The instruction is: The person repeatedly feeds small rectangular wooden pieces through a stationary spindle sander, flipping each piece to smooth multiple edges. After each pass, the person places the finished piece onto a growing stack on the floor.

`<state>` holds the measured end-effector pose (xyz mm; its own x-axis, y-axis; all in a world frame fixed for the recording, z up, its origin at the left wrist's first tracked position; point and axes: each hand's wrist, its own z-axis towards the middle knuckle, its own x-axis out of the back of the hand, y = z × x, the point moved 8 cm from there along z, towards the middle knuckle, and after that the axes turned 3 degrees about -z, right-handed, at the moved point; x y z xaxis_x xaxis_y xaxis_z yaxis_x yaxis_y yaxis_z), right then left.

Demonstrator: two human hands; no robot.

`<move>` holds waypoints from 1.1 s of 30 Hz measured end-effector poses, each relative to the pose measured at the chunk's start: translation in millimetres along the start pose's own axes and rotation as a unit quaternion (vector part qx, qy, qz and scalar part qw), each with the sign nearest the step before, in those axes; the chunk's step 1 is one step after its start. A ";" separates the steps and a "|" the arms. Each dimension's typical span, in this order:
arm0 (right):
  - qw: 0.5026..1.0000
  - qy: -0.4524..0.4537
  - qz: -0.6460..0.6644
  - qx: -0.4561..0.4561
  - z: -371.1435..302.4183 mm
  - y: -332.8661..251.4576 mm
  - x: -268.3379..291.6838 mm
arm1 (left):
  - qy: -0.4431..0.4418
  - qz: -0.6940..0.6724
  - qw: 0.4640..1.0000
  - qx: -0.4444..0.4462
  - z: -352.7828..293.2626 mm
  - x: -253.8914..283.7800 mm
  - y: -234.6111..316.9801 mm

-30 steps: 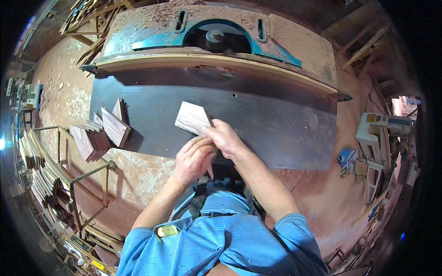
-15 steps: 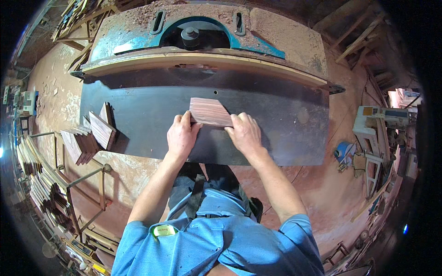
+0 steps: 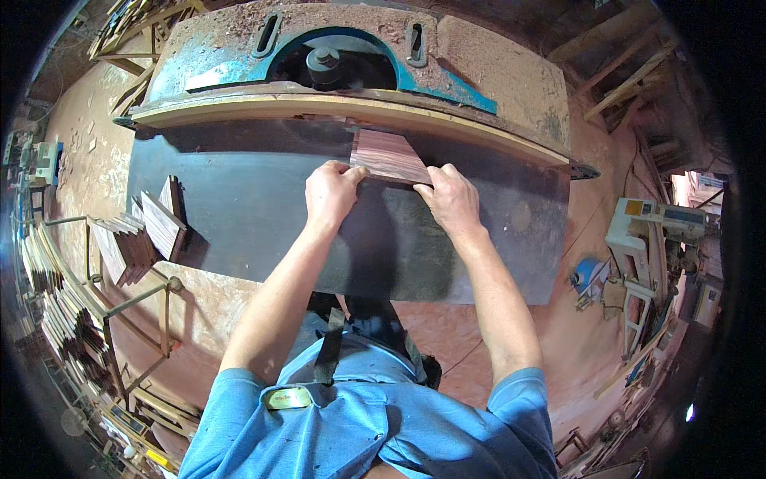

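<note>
Between my two hands is a reddish-brown striped wooden board (image 3: pixel 388 156) with a slanted right end. My left hand (image 3: pixel 333 191) pinches its near left corner, and my right hand (image 3: pixel 449 196) grips the near right corner. The board's far edge lies close to the wooden fence (image 3: pixel 263 108) of a woodworking machine; whether they touch I cannot tell. Beneath is the dark metal machine table (image 3: pixel 247 215). Behind the fence, a blue-green curved housing (image 3: pixel 399 72) surrounds a dark round spindle (image 3: pixel 323 64).
Stacked cut boards (image 3: pixel 126 243) rest at the table's left edge. A metal-framed rack (image 3: pixel 120 307) with more boards stands at the left. Sawdust (image 3: pixel 519 80) covers the machine's rear. On the right are a blue motor-like object (image 3: pixel 589 273) and a pale machine (image 3: pixel 638 227).
Both hands have pushed the board away from me and slightly right, from mid-table up near the fence. My grip on its near corners stays the same.
</note>
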<state>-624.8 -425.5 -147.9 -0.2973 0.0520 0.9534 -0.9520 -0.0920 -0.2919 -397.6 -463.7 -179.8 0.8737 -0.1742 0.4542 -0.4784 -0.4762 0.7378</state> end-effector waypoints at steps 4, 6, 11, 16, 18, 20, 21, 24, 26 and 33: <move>0.999 0.021 0.007 0.023 7.7 -1.6 -0.4 | -0.015 -0.133 0.989 0.060 4.2 -3.5 -3.2; 1.000 0.017 0.009 0.018 12.3 -1.6 -0.3 | 0.001 -0.158 0.985 0.063 6.4 -5.8 -2.5; 0.999 0.031 0.010 0.016 20.1 0.0 1.3 | 0.001 -0.265 0.960 0.091 13.7 -12.7 -9.3; 0.998 0.040 0.022 0.036 21.3 -1.2 -1.8 | 0.008 -0.307 0.948 0.084 12.8 -12.6 -12.7; 0.999 0.033 0.021 0.035 23.0 -4.8 -2.1 | 0.015 -0.318 0.943 0.093 13.8 -11.1 -16.0; 0.999 0.031 0.020 0.034 23.9 -5.8 -3.0 | 0.012 -0.318 0.943 0.092 13.6 -9.5 -14.3; 0.999 0.031 0.020 0.033 23.9 -6.4 -3.6 | 0.011 -0.318 0.944 0.091 13.5 -8.8 -13.2; 0.999 0.032 0.020 0.035 24.3 -10.4 -5.5 | 0.008 -0.330 0.939 0.097 16.6 -8.1 -18.3; 0.998 0.037 0.023 0.043 26.3 -16.4 -6.2 | 0.019 -0.341 0.935 0.096 18.8 -2.1 -21.8; 0.999 0.009 0.010 0.038 31.3 -24.7 -13.1 | 0.023 -0.350 0.930 0.105 20.6 7.7 -21.1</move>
<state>-595.2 -455.0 -150.8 -0.3172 0.0672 0.9460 -0.9381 -0.1685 -0.3026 -379.0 -472.7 -202.2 0.9579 0.2765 -0.0777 0.2392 -0.6181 0.7489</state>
